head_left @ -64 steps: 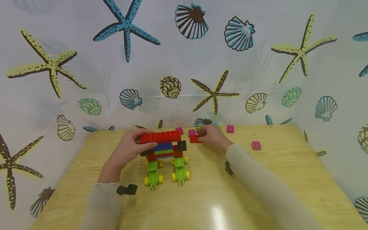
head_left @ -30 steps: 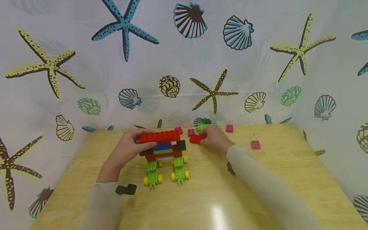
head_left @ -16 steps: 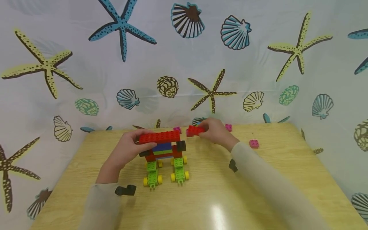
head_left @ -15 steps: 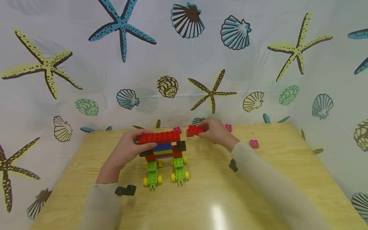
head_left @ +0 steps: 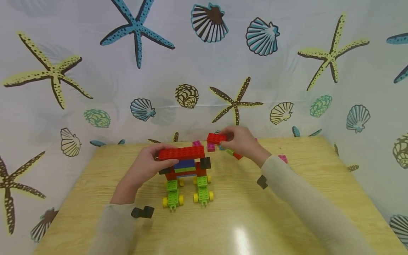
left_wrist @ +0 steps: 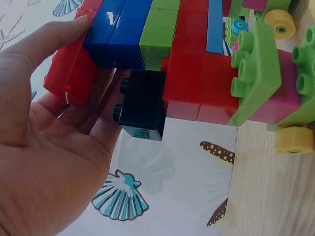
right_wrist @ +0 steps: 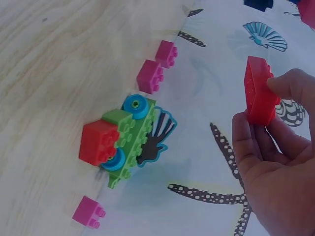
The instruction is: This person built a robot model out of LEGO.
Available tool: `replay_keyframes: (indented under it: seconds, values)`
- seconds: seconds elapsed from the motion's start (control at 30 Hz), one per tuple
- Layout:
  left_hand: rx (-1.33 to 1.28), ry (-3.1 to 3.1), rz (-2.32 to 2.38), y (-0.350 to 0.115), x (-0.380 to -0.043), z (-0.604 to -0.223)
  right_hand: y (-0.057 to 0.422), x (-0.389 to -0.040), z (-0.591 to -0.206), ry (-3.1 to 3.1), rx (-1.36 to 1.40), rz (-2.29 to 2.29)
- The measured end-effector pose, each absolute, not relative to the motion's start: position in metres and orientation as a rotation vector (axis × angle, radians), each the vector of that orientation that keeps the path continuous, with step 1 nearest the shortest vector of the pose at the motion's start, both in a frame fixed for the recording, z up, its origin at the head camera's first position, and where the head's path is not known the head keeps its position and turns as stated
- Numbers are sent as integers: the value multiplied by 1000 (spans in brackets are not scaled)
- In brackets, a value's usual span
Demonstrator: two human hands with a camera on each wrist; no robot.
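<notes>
My left hand (head_left: pixel 143 166) grips the long red toy brick (head_left: pixel 181 152) across the top of a block build, thumb on the near side. Under that brick sit blue bricks (head_left: pixel 185 163), a thin green layer, red bricks and black bricks (head_left: pixel 205 163) at the ends. Two green wheeled bases (head_left: pixel 203 191) with yellow wheels carry it on the table. In the left wrist view the fingers pass behind the long brick. My right hand (head_left: pixel 240 141) pinches a red brick (right_wrist: pixel 259 91) between thumb and fingers, raised above the table, to the right of the build.
A green wheeled base (right_wrist: pixel 140 142) with blue wheels, bearing a green brick and a red brick (right_wrist: pixel 98 142), stands near the back edge. Pink bricks (right_wrist: pixel 150 76) lie beside it, and another pink brick (head_left: pixel 282 158) is farther right. A patterned cloth (head_left: pixel 178 46) hangs behind the table.
My right hand has picked the red brick up off the table and raised it, moving slightly back. The left hand keeps its hold, and the build has shifted a little to the right.
</notes>
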State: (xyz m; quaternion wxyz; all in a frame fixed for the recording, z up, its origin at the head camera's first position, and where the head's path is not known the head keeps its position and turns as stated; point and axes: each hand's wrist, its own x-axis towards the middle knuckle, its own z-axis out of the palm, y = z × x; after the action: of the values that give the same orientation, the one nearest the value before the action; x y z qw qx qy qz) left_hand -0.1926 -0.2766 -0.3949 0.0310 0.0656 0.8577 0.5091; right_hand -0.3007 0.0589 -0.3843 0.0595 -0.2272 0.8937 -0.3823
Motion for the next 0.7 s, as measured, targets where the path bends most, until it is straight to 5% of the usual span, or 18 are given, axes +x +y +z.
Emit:
replay_keyframes:
  seconds: [0.7]
  values:
    - [236,2617,1627,-265,-191,-394,44,-274,-345,2621,-783,-1317]
